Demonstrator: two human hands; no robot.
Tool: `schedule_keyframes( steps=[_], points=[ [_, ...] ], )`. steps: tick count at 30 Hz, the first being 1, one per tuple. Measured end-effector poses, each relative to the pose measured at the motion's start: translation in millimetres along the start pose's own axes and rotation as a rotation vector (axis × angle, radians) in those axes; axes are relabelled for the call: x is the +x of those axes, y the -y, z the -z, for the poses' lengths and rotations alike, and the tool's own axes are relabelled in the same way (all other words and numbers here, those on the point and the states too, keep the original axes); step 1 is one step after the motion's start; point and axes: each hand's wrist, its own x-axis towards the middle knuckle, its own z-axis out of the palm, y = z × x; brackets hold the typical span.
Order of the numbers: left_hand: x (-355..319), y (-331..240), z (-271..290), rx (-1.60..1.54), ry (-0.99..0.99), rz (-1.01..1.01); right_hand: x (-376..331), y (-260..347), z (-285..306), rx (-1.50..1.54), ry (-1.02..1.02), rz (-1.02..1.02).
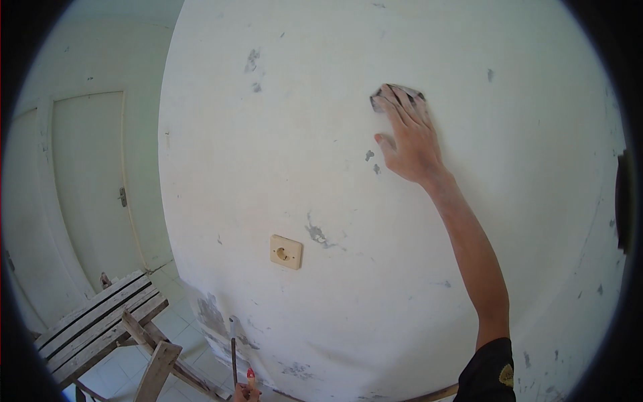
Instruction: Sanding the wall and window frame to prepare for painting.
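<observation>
The right hand (410,137) lies flat against the white wall (301,167), fingers spread and extended upward. The fingertips press a dark sheet, apparently a piece of sandpaper (395,96), against the plaster. The sheet is not pinched; it is trapped between the fingers and the wall surface. It sits in the upper middle of the wall, above and to the right of the wall socket (286,252).

The left hand (245,394) shows only at the lower edge of the view. It appears closed around a slim tool with a red part (250,375), but too little is visible to confirm the grip or identify the tool.

Progress, as a judgement: the work appears partial. Grey scuffs and bare patches remain across the wall, notably above left of the hand, just right of the socket, and along the lower edge near the floor, where the paint is heavily worn. The area directly under the hand is the zone being worked. Most marked spots appear untreated.

No containers are in view. A wooden slatted bench (100,321) stands at lower left on the tiled floor (181,328), and a closed white door (90,187) is on the left.
</observation>
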Motion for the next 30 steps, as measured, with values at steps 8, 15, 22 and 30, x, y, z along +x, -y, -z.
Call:
schedule_keyframes(
  steps=[8, 15, 22, 30],
  points=[
    [-15.1, -9.2, 13.7, 0.038, 0.004, -0.037, 13.6, 16.9, -25.8, 0.012, 0.236, 0.248],
    [11.6, 48.8, 22.0, 0.032, 0.044, -0.122, 18.6, 36.7, -37.1, 0.023, 0.258, 0.317],
    [14.5, 62.8, 46.3, -0.150, -0.105, -0.055, 15.4, 63.8, -53.5, 0.007, 0.220, 0.294],
    [0.5, 59.1, 87.5, -0.190, -0.168, -0.065, -0.9, 86.9, -68.9, 0.029, 0.240, 0.245]
  ],
)
